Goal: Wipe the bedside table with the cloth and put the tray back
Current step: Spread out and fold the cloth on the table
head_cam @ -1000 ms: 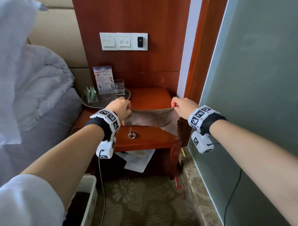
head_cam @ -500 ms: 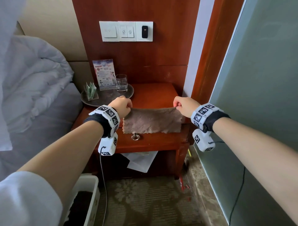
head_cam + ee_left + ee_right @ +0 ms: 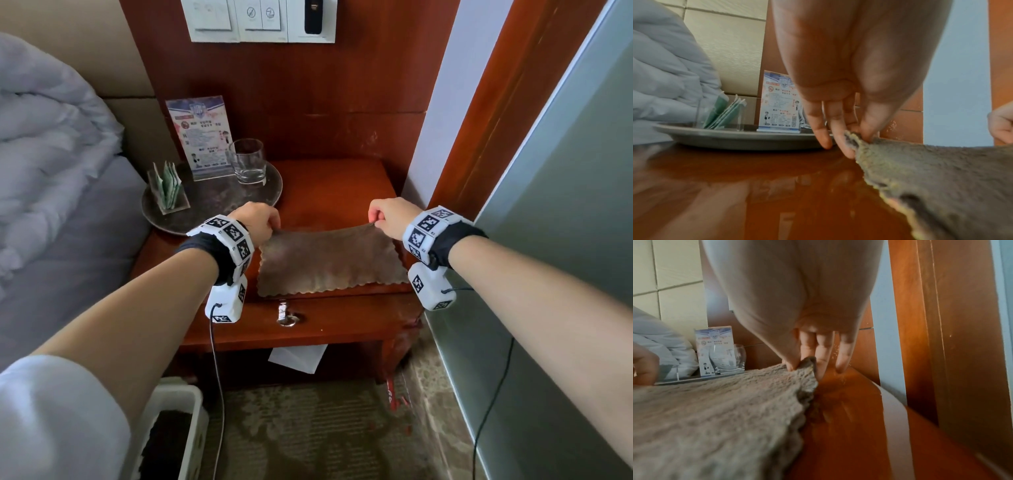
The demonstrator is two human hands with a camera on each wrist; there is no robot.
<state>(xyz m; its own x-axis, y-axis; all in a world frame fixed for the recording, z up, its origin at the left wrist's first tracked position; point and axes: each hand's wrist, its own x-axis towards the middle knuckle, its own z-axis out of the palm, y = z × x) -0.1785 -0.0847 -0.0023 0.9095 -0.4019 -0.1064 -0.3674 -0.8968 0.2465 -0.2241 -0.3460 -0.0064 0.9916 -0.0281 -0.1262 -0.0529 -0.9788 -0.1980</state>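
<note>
Brown cloth (image 3: 329,262): lay spread at the table (image 3: 329,181) front edge.
Left hand (image 3: 258,219): pinched its far-left corner.
Right hand (image 3: 390,216): pinched its far-right corner.
Tray (image 3: 219,202): back-left corner.

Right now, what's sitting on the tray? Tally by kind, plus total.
On the tray:
drinking glass: 1
upright printed card in a clear stand: 1
clear holder of green packets: 1
Total: 3

Off the tray, the cloth lies on the bedside table, pinched by the left hand and right hand.
</note>
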